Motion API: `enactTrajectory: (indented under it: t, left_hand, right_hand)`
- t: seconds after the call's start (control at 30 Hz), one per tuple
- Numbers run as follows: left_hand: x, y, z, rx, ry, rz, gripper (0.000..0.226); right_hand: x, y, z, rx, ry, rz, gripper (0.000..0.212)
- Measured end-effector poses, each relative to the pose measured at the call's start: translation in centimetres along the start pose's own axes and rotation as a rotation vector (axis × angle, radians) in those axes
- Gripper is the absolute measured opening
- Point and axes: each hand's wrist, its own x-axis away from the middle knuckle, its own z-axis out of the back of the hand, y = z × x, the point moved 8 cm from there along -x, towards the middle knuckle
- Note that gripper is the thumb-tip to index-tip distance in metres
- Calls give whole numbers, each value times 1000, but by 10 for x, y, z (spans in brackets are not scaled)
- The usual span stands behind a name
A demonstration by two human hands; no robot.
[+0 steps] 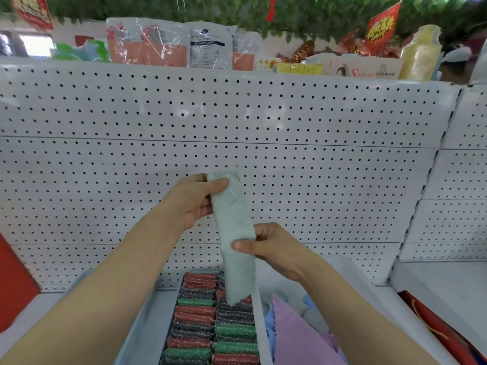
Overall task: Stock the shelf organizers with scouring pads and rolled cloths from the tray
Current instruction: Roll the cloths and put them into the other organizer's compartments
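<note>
Head view: left hand (pixel 195 198) and right hand (pixel 266 246) pinch the pale green cloth (pixel 233 233); its loose tail above the scouring pads (pixel 210 322) could unroll or snag.

Bright, even light, faint glare on the pegboard (pixel 237 114); wide-angle bending at edges, forearms slightly blurred

scouring pads (pixel 210 322) in organizer (pixel 147 327), shelf's front middle | loose cloths (pixel 295 327) in compartment just right | pegboard (pixel 237 122) behind
</note>
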Motion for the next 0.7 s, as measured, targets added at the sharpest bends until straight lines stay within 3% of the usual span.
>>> enactTrajectory:
  t: [0.23,0.4,0.57,0.7]
  left_hand:
    - [3,-34,23,-193,-23,150,15]
    - [16,-57,3,-49,-205,288,13]
    - [32,-67,-14,-15,-333,345,13]
    - [29,-53,-14,-41,-318,104,67]
  right_hand:
    - [15,-63,-5,378,-10,335,13]
    - [17,-86,-8,219,4,422,21]
    - [9,-91,7,-50,245,368,20]
    - [1,-87,17,-171,378,325,24]
